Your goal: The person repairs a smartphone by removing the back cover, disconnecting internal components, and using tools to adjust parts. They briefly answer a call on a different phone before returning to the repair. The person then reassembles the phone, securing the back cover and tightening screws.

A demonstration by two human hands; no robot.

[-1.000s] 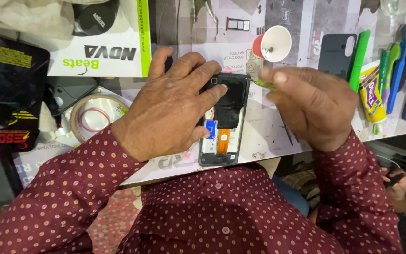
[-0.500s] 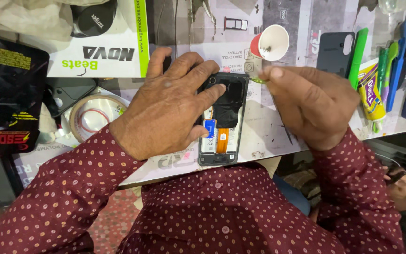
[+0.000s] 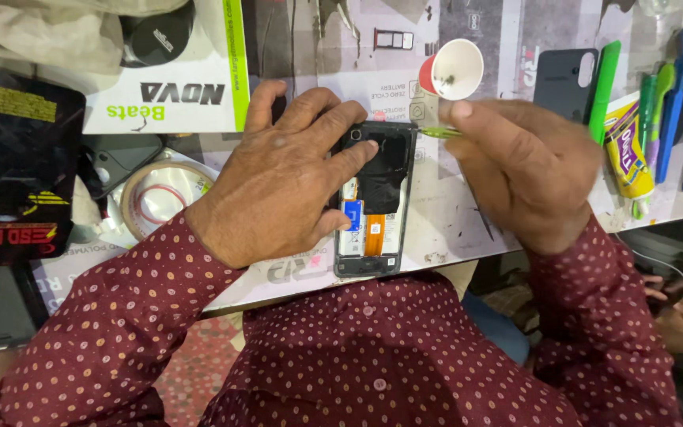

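Note:
An opened phone [image 3: 377,202] lies back-up on the table, its black shield, blue part and orange flex showing. My left hand [image 3: 278,178] lies flat over its left side, fingers spread across the upper half, pressing it down. My right hand [image 3: 523,170] pinches a thin green tool [image 3: 439,133], whose tip sits at the phone's top right corner. Just above that tip lies a small red-and-white paper cup [image 3: 452,69], tipped on its side.
A white box with a green stripe [image 3: 167,87] sits at the back left, a dark packet [image 3: 17,158] at the far left, tape rolls [image 3: 160,198] beside my left wrist. A black phone cover [image 3: 563,79], glue tube [image 3: 626,154] and coloured tools [image 3: 658,111] crowd the right.
My right hand has shifted slightly left and down, bringing the green tool from beside the cup to the phone's top right corner. My left hand has stayed on the phone.

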